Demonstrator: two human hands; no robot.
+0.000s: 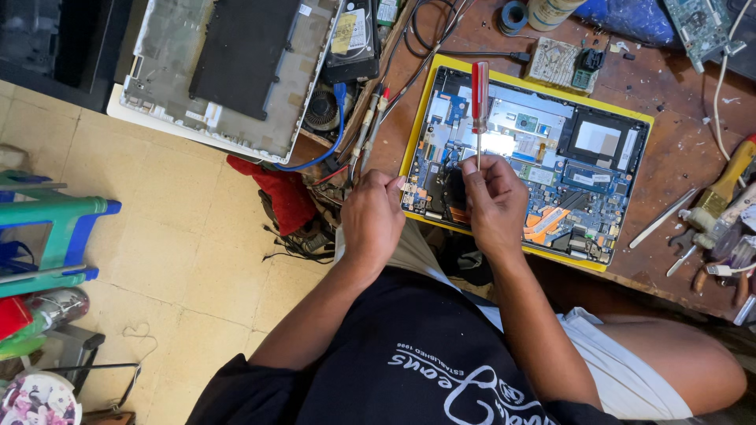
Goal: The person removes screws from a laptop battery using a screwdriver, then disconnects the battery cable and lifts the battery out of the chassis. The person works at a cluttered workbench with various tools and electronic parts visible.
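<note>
We've got the right hand closed around the thin metal shaft of a red-handled screwdriver, handle pointing away from us, shaft standing over the board. Left hand sits just beside the right, fingers curled in; we can't tell whether it's gripping anything, maybe something tiny at the fingertips. Directly under and beyond both hands: an opened yellow-framed laptop base with its blue circuit board exposed, lying on the brown wooden surface. Beyond the left hand, a bundle of loose cables and probes, then a second opened laptop shell in white plastic with a dark panel, with a small round fan at its near corner. To the right of the right hand, well apart, a paintbrush with a wooden handle among other small hand tools. Below the left hand, off the surface edge, a red cloth hangs over the tiled floor.
</note>
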